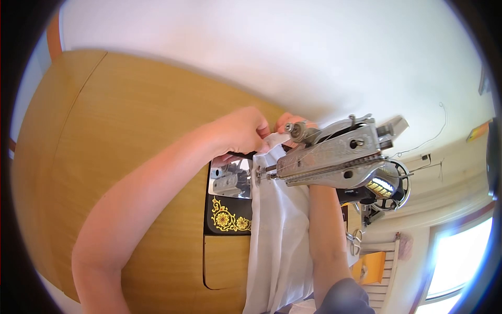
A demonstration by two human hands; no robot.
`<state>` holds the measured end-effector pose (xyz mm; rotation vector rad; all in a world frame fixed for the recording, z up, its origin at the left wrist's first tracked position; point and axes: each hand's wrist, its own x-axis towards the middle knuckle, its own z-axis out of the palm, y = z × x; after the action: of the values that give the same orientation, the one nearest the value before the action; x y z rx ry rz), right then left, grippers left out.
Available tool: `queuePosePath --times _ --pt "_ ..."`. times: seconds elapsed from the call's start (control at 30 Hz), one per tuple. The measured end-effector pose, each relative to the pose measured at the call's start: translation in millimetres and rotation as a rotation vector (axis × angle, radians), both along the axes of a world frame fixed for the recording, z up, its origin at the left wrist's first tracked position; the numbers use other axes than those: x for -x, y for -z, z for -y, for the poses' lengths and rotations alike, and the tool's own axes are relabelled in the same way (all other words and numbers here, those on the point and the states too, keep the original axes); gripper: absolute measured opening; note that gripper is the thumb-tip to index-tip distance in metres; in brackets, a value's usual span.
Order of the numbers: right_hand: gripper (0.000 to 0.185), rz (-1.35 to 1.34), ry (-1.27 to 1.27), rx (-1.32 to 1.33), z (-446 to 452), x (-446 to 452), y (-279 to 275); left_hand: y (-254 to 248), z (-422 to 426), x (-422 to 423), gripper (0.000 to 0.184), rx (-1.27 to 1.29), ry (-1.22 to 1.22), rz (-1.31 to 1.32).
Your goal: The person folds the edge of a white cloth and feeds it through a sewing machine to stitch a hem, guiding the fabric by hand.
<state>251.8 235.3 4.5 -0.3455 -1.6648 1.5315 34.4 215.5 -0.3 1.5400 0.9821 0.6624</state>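
Note:
White fabric runs under the needle area of a sewing machine and hangs toward the front edge. My left hand pinches the fabric's far end just beyond the needle, its fingers closed on the cloth. Behind the machine head, my right hand is at the same far end of the cloth, partly hidden by the machine; its fingers are curled at the fabric's edge. A shiny metal plate and a black bed with gold flowers lie left of the fabric.
The wooden table extends left and meets a white wall. Scissors lie right of my right forearm. The handwheel is on the machine's right, and an orange object sits lower right near a window.

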Motion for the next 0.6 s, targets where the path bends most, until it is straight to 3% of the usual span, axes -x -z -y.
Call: queuePosePath --times 0.17,0.33,0.5,0.6 --pt "0.035 0.149 0.071 0.299 9 7 -14 -16 8 3 0.015 0.089 -0.046 -0.019" --pt "0.02 0.31 0.199 0.282 7 15 -7 -5 2 0 0.021 0.115 -0.093 0.159" --pt "0.016 0.874 0.537 -0.139 21 45 -23 -9 -1 5 0.026 0.24 -0.132 0.266" --pt "0.029 0.789 0.634 -0.439 17 45 -3 -7 1 4 0.027 0.214 -0.153 0.241"
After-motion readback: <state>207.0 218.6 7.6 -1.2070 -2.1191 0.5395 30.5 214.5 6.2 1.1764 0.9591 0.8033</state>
